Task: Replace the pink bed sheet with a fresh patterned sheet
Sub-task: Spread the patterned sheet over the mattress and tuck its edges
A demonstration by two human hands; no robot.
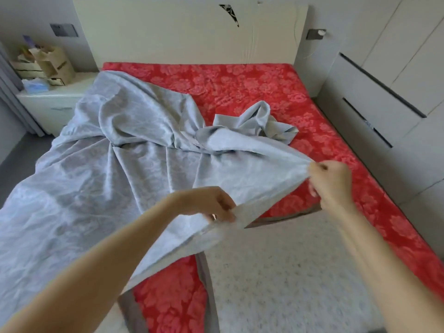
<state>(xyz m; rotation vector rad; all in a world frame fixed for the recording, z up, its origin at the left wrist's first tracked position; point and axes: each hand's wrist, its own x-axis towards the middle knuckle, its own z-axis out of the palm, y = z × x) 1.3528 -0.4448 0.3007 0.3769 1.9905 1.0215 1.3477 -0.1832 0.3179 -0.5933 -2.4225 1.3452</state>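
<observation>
Nearest the camera, two bare forearms reach forward over a white speckled surface (288, 272) with a nubbly, quilted look. It is edged by a flat grey-brown band (206, 284). Whether this is bare mattress or a folded-back underside cannot be told.

The left hand (211, 203) has its fingers curled and pinches the hemmed near edge of the patterned sheet (108, 164) between thumb and fingertips. The right hand (332, 181) is closed into a fist round a gathered corner of the same cloth, lifted a little above the bed. The edge runs taut between the two hands.

The patterned sheet is thin, pale grey-blue cloth with a faint woven floral figure and a slight sheen. It lies across the left half of the bed, creased and rumpled, and hangs over the left side. Near the middle of the bed a bunched, twisted part rises in soft folds.

Beneath it lies the red-pink floral sheet (252, 87), a thicker textured cover with a raised rose pattern. It shows along the right side, at the head end and in a strip between the forearms.

Beyond stands a flat cream headboard (168, 32) with a dark torn patch. At far left a white nightstand (52, 99) bears paper bags (55, 63). At right are smooth pale cabinets (384, 92) with dark slot handles.
</observation>
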